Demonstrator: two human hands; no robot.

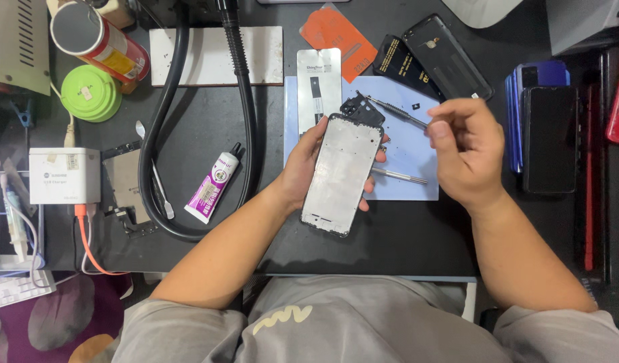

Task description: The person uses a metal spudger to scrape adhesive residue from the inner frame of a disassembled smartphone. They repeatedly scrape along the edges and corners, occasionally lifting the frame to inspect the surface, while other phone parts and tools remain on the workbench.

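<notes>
Silver-grey phone frame (341, 175) sits tilted in the left hand (308, 167), fingers wrapped around its edges above the blue mat (403, 185). The right hand (465, 149) pinches a screwdriver (394, 111); a slip could gouge the frame or flick tiny screws off the mat

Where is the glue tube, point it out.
In the head view the white and purple glue tube lies tilted on the dark table, left of the left hand and inside the loop of the black hose.
</notes>
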